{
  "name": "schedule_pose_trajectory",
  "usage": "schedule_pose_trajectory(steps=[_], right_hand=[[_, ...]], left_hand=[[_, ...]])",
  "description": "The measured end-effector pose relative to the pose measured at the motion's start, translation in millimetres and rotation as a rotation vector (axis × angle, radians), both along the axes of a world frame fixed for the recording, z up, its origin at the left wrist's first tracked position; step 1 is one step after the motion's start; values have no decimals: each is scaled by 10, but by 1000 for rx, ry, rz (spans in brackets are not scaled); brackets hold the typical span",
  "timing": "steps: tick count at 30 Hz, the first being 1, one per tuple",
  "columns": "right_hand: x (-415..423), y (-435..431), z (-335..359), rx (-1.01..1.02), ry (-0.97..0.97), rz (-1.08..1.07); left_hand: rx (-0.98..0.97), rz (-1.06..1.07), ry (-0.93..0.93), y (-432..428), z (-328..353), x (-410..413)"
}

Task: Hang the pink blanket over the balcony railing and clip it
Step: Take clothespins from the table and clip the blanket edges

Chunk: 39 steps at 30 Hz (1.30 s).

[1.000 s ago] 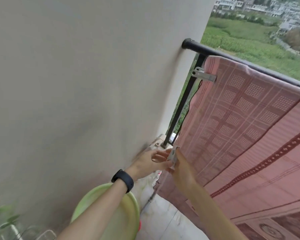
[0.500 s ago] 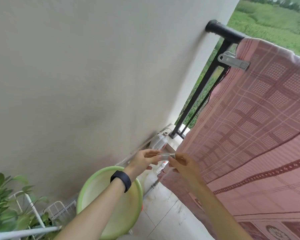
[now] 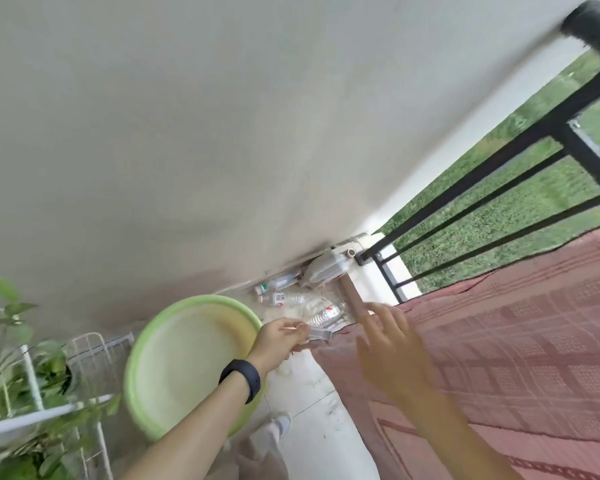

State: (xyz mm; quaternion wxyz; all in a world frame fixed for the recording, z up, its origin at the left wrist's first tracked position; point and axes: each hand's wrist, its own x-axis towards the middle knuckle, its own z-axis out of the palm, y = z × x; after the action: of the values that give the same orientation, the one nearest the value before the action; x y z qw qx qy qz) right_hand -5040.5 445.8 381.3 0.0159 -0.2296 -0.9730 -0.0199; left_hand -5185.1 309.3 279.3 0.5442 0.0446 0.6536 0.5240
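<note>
The pink patterned blanket [image 3: 520,344] hangs down from the black balcony railing [image 3: 520,126], filling the right side of the view. My left hand [image 3: 284,339], with a black band on its wrist, pinches a pale clear clip [image 3: 321,335] near the blanket's lower left edge. My right hand [image 3: 392,344] hovers in front of the blanket with fingers spread and holds nothing. The rail's top end meets the wall at the upper right.
A light green basin [image 3: 187,362] stands on the floor under my left forearm. Several plastic bottles [image 3: 288,299] lie in the corner by the wall. A white rack with green plants [image 3: 25,382] stands at the left. A grey wall [image 3: 222,133] fills the upper left.
The view has dropped toward the floor; the clipped top corner has left the frame. My right hand has let go of the clip and spread its fingers. My left hand alone holds the clip.
</note>
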Motion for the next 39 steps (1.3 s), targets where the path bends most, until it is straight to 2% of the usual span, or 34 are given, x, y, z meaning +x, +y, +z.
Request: schedule_pose_trajectory(steps=[1, 2, 4, 6, 11, 13, 15, 18, 23, 35, 39], right_hand=[[-178, 99, 58, 108, -45, 63], [-359, 198, 87, 162, -200, 82], [-683, 374, 64, 136, -618, -40], [-887, 505, -95, 155, -902, -170], [-1077, 688, -720, 23, -1250, -330], [-1097, 713, -929, -69, -1285, -419], [-1058, 735, -1093, -117, -1259, -421], [-953, 782, -1248, -83, -1099, -343], [-824, 804, -1426, 28, -981, -314], [-703, 844, -1692, -31, -895, -311], [-740, 861, -1793, -51, -962, -353]], left_hand=[[0, 18, 10, 40, -73, -53], [-3, 25, 18, 73, -150, -102], [0, 20, 47, 148, -313, -189], [12, -5, 79, 234, -446, -255], [52, -69, 125, 423, -917, -367], [37, -88, 137, 477, -1157, -383], [16, -122, 151, 509, -1369, -377], [5, -169, 144, 546, -1603, -365], [41, -213, 137, 747, -1883, -364], [146, -251, 82, 1166, -2324, -136], [169, -273, 99, 1209, -2380, -159]])
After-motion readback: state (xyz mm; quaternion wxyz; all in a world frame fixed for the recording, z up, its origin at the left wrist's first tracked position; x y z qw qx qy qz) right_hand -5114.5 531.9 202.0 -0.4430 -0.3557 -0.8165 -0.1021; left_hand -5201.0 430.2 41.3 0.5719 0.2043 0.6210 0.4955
